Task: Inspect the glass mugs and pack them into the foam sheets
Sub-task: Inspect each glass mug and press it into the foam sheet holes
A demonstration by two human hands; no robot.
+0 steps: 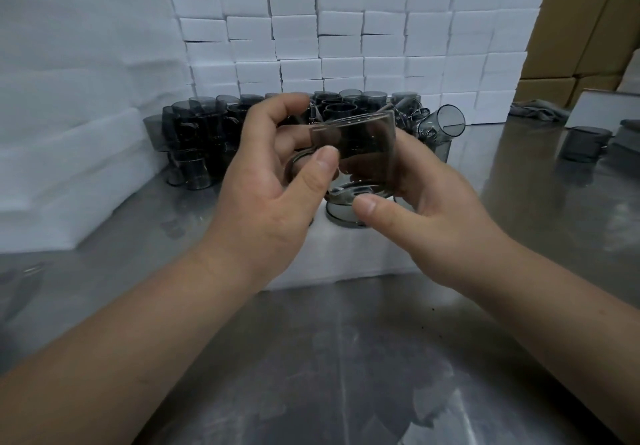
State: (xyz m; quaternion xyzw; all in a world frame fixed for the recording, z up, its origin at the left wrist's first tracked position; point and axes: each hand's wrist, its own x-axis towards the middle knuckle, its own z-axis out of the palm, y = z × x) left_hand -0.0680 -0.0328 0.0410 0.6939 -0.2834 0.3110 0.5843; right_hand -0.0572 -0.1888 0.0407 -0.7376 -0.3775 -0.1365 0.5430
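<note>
Head view: a packing bench, mid-shift. I hold one smoky mug (360, 147) up for checking, just above the foam sheet (346, 261) that lies on the steel table (329, 358) in front of me. By my reckoning the job is somewhere in the middle. A dark glass base (341, 216) appears already seated in that sheet right under the mug, though my hands hide most of it. A crowd of unpacked mugs (204, 133) waits behind, one of them tipped (446, 122) on its side, and a lone one (585, 143) stands off to the right. The wall of white blocks (346, 29) at the back may be finished packs, but I cannot tell from here. A foam stack (69, 167) sits at left, cartons (571, 29) at right. This mug is not yet in foam; inspection is the step in hand. My left hand (273, 181) curls round the mug's near side, thumb by the handle ring, fingers hooked over the top. My right hand (429, 205) cups the far side, thumb at the base. Both forearms reach in from the bottom corners, wrists angled inward, and the glass is tilted between my palms.
</note>
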